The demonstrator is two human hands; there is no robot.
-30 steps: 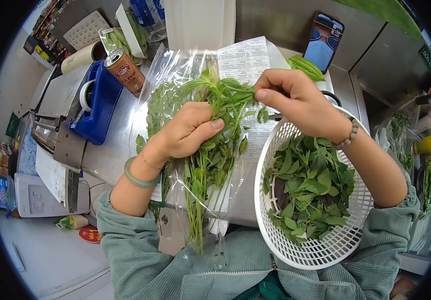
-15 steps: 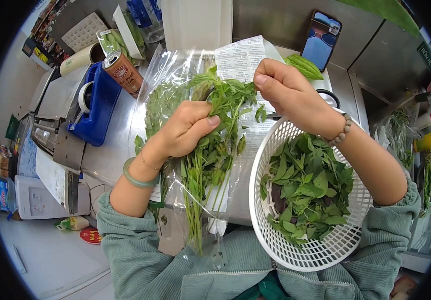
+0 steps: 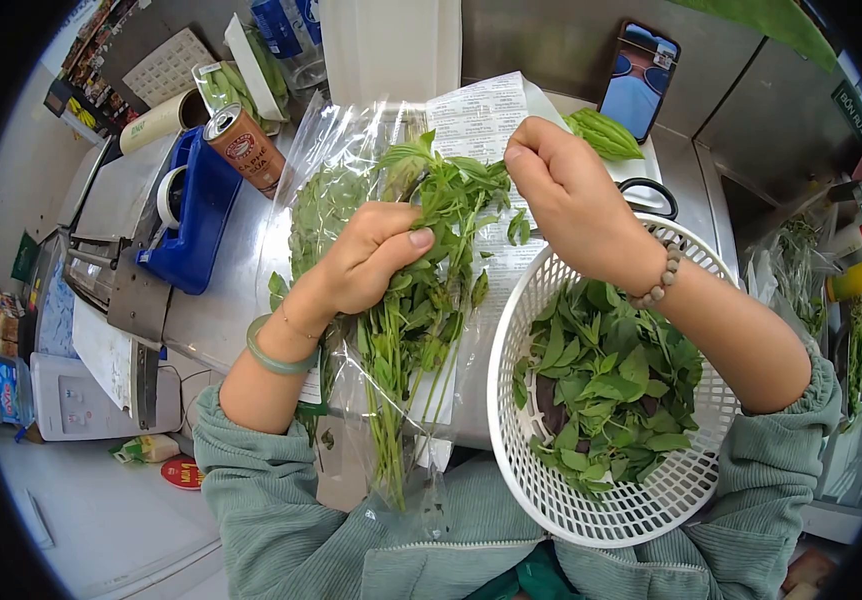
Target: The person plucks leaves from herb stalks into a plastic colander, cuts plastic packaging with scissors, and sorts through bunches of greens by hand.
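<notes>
My left hand [image 3: 376,258] is closed around the stems of a leafy green herb bunch [image 3: 441,215], whose long stems hang down over clear plastic. To its right, my right hand [image 3: 576,195] is pinched at the edge of the bunch's upper leaves. A herb leaf seems to be caught there, though the fingers mostly hide it. Below my right forearm, a white perforated basket [image 3: 506,440] tilts against my body and holds a heap of picked leaves [image 3: 621,385]. A clear plastic bag [image 3: 301,150] with more greens lies beneath and behind my left hand.
Printed paper [image 3: 481,110] lies behind the bunch. Black scissor handles [image 3: 651,195], a green leafy piece [image 3: 601,135] and a phone [image 3: 639,80] are at back right. On the left stand a brown can [image 3: 244,148] and a blue tape dispenser [image 3: 196,220].
The basket has shifted slightly left and its tilt differs a little. My right hand has turned slightly, staying near the leaf tips. My left hand keeps its grip on the bunch.
</notes>
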